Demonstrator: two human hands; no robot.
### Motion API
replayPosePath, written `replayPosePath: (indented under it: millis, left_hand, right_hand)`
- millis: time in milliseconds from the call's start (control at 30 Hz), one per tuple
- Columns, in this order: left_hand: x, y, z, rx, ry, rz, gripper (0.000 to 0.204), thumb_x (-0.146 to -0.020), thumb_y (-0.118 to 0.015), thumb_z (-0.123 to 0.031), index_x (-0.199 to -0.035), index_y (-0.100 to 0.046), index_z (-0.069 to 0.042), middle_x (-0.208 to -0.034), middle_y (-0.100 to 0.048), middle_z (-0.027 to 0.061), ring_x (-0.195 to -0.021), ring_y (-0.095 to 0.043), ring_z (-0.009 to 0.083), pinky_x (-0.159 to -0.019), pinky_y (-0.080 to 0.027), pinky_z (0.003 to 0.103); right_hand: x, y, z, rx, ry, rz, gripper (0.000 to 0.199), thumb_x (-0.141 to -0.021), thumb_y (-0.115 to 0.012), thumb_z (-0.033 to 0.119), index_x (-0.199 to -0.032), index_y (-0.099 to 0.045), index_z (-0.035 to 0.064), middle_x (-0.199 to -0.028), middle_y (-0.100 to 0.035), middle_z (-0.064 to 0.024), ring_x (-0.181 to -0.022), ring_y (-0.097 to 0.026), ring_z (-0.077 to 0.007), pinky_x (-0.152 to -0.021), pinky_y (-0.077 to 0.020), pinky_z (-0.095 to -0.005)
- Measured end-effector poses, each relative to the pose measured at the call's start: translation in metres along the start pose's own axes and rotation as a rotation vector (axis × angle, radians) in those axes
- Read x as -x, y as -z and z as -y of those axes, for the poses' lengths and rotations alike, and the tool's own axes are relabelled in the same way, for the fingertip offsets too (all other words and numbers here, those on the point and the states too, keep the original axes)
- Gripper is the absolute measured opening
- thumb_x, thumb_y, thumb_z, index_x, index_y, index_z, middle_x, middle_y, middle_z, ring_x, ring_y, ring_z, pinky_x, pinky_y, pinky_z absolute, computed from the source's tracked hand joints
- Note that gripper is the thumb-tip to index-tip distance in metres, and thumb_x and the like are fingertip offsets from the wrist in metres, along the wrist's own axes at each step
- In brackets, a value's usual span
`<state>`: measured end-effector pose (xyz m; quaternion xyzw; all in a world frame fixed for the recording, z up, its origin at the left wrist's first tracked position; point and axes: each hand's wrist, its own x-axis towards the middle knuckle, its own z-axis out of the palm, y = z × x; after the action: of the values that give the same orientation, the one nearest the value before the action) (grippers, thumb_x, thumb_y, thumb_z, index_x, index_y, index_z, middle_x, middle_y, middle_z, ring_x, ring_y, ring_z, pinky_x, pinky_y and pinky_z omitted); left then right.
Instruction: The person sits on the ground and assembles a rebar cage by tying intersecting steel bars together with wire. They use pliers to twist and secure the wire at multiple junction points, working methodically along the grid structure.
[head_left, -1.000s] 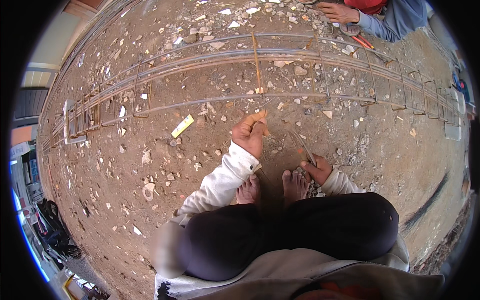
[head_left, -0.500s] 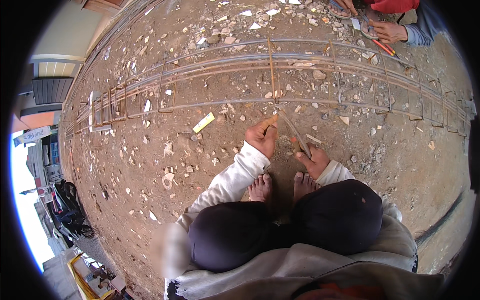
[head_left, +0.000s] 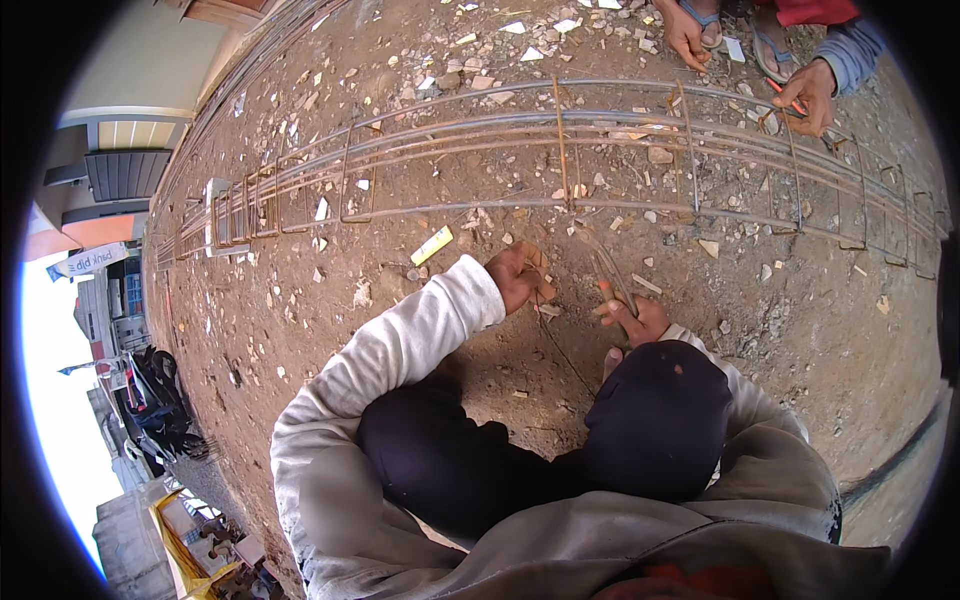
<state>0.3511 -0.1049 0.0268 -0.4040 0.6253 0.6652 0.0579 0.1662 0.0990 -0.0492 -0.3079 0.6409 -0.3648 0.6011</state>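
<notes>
Two hands belong to the person crouching here. The left hand (head_left: 520, 275) is curled shut, its grip closed on something too small to make out, just beside the near bar of the rebar cage (head_left: 480, 140). The right hand (head_left: 632, 318) lies half open with fingers spread, its grip loosely touching a thin wire (head_left: 612, 272) that slants up toward the cage; whether it truly pinches the wire cannot be told. A second wire strand (head_left: 565, 350) runs down across the dirt (head_left: 800, 320) between the hands and the knees.

The cage is one long frame lying on the ground: about four long bars with several square ties looped around them, spaced along its length. One yellow scrap (head_left: 432, 245) lies near the cage, left of the left hand. Pale stone chips are scattered everywhere, too many to count.

At the top right two hands of a second person (head_left: 812, 92) reach to the far side of the cage, the one in a blue sleeve at a tie.

Compared with half a second ago, the left hand has dropped lower and away from the cross tie it was reaching toward, and the right hand has opened its fingers. The view has tilted so the knees fill more of the lower frame.

No containers show.
</notes>
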Motion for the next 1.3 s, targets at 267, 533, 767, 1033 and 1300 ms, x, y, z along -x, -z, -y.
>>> replayPosePath:
  millis: [267, 533, 767, 1033, 1300]
  left_hand:
    - [0.014, 0.031, 0.01, 0.222, -0.253, 0.078, 0.011, -0.09, -0.065, -0.011, -0.098, -0.062, -0.005, -0.087, -0.066, 0.0022, -0.079, -0.061, 0.0088, -0.072, -0.051, 0.024]
    - [0.067, 0.2, 0.012, -0.877, -0.58, -0.481, 0.051, -0.076, -0.077, -0.024, -0.121, -0.059, -0.01, -0.102, -0.063, 0.0131, -0.088, -0.062, 0.0279, -0.078, -0.051, 0.036]
    - [0.051, 0.372, 0.066, -1.248, -0.605, -0.125, 0.057, -0.082, -0.069, -0.029, -0.134, -0.048, -0.017, -0.122, -0.057, 0.0174, -0.111, -0.057, 0.0356, -0.092, -0.05, 0.042]
    - [-0.032, 0.274, 0.035, -1.013, -1.134, -0.006, 0.052, -0.083, -0.066, -0.041, -0.123, -0.057, -0.009, -0.105, -0.066, 0.0145, -0.087, -0.067, 0.0312, -0.071, -0.057, 0.038]
    - [-0.063, 0.167, -0.009, -0.977, -0.834, 0.133, 0.059, -0.087, -0.06, -0.045, -0.132, -0.048, -0.01, -0.109, -0.063, 0.0225, -0.097, -0.063, 0.0399, -0.082, -0.053, 0.045]
  right_hand:
    - [0.019, -0.007, 0.03, 0.86, 0.543, -0.214, 0.071, -0.091, -0.054, 0.051, -0.138, -0.04, 0.0007, -0.126, -0.048, -0.026, -0.112, -0.054, -0.0318, -0.093, -0.0438, -0.0416]
    - [-0.037, -0.059, 0.134, 0.348, 0.343, 0.172, 0.033, -0.101, -0.041, 0.023, -0.12, -0.057, 0.001, -0.068, -0.054, -0.0053, -0.061, -0.052, -0.0124, -0.061, -0.045, -0.0279]
    - [-0.03, -0.05, 0.185, 0.814, 0.209, 0.236, 0.021, -0.093, -0.049, 0.013, -0.108, -0.06, 0.0031, -0.082, -0.065, -0.0169, -0.076, -0.066, -0.0298, -0.068, -0.0507, -0.0393]
    - [-0.004, -0.08, 0.205, 0.538, -0.357, 0.11, 0.019, -0.096, -0.042, 0.01, -0.104, -0.057, 0.0021, -0.067, -0.064, -0.0095, -0.054, -0.066, -0.017, -0.049, -0.0551, -0.0298]
    - [-0.034, -0.137, 0.108, -0.168, -0.247, -0.308, 0.022, -0.095, -0.042, 0.008, -0.113, -0.054, 0.0049, -0.077, -0.058, -0.0066, -0.052, -0.058, -0.0152, -0.045, -0.0481, -0.0286]
